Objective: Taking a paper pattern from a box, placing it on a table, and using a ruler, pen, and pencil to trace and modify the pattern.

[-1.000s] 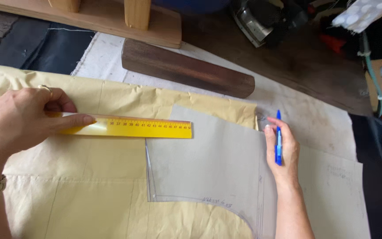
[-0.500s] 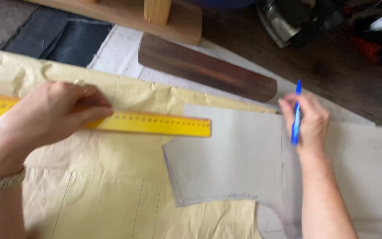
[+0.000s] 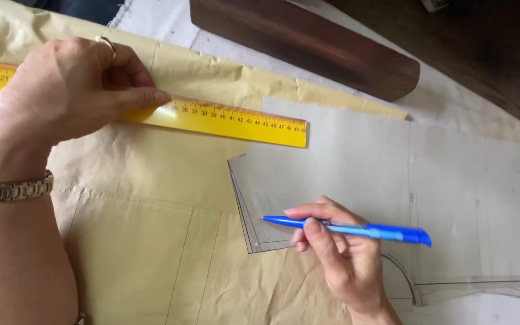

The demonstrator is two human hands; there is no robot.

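Observation:
My left hand [image 3: 70, 90] presses flat on a long yellow ruler [image 3: 230, 120] that lies across creased tan paper [image 3: 151, 241]. A ring is on one finger and a metal bracelet on that wrist. My right hand [image 3: 338, 253] holds a blue pen [image 3: 356, 230] nearly level, its tip pointing left over the lower left corner of a grey translucent pattern sheet [image 3: 344, 162]. The sheet lies on the tan paper, its top left corner touching the ruler's right end. Thin pencil lines run along the sheet's left and bottom edges.
A dark brown wooden block [image 3: 308, 45] with a rounded end lies slanted behind the paper. White cloth [image 3: 489, 174] covers the table under the sheets at right. Dark floor shows at the top right corner.
My right hand with the pen has moved from the pattern sheet's right edge down to its lower left corner, and the pen has turned from upright to level. The view has moved closer.

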